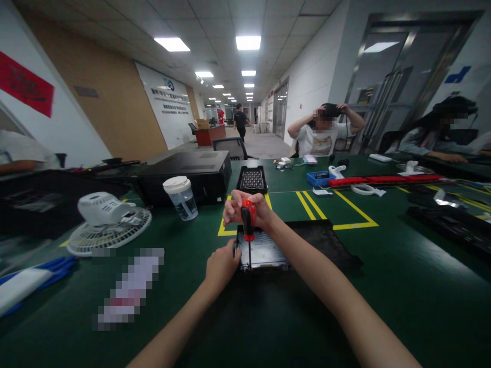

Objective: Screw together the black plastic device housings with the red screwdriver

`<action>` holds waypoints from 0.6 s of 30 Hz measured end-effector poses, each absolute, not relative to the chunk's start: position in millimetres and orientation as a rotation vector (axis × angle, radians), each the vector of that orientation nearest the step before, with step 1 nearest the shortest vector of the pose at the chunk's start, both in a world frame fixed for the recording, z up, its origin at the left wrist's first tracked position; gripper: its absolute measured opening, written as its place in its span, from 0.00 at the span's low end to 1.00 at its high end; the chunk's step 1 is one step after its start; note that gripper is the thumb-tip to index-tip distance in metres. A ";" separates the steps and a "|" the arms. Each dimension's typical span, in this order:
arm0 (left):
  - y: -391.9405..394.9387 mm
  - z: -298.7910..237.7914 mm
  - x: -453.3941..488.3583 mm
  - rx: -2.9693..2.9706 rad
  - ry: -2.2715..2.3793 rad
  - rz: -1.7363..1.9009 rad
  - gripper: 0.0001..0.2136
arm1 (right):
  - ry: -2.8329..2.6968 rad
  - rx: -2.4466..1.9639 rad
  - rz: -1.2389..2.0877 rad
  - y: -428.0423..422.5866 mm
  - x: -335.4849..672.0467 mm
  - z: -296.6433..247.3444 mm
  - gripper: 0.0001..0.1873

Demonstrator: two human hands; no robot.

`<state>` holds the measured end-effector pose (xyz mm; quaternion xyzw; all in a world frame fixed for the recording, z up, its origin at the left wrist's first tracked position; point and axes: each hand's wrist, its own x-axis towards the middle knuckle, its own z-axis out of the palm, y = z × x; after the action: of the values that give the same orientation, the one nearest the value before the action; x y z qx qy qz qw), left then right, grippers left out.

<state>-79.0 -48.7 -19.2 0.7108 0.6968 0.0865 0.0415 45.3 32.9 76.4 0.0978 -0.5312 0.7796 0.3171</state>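
Green tabletop (383, 291), screwdriver (247, 220) near-upright.
My right hand (263, 208) clasps it, shaft running down to the black casing (326, 239) below; my left hand (222, 265), nearer the tip, holds the casing's left edge.

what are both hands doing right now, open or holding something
Left hand: curled at the black casing's left edge; whether it grips can't be told.
Right hand: closed on the red-and-black screwdriver.

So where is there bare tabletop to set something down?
Green tabletop is bare between the black panel and the black part at far right. Crowded: the panel, under right hand and screwdriver, and the left, with fan and lidded cup.
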 end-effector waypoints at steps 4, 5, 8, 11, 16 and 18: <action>-48.2 -19.1 -78.5 2.187 2.166 0.244 0.17 | -1.453 0.277 2.192 34.1 35.8 77.8 0.11; -48.2 -19.2 -78.5 2.195 2.167 0.240 0.16 | -1.475 0.298 2.226 32.9 34.2 79.0 0.11; -48.5 -19.5 -78.7 2.211 2.164 0.222 0.16 | -1.544 0.388 2.303 28.8 31.4 82.7 0.11; -48.9 -19.3 -78.9 2.207 2.170 0.222 0.16 | -1.561 0.490 2.343 25.9 30.7 83.5 0.11; -49.8 -18.2 -79.3 2.225 2.134 0.262 0.16 | -1.453 0.596 2.384 21.6 31.1 79.7 0.11; -50.1 -17.7 -79.4 2.218 2.139 0.249 0.16 | -1.444 0.613 2.378 19.2 30.8 78.2 0.11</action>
<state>-79.4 -50.1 -17.7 0.7173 0.6917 0.0806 0.0248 30.8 19.2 78.2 0.2130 -0.5015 0.8258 0.1457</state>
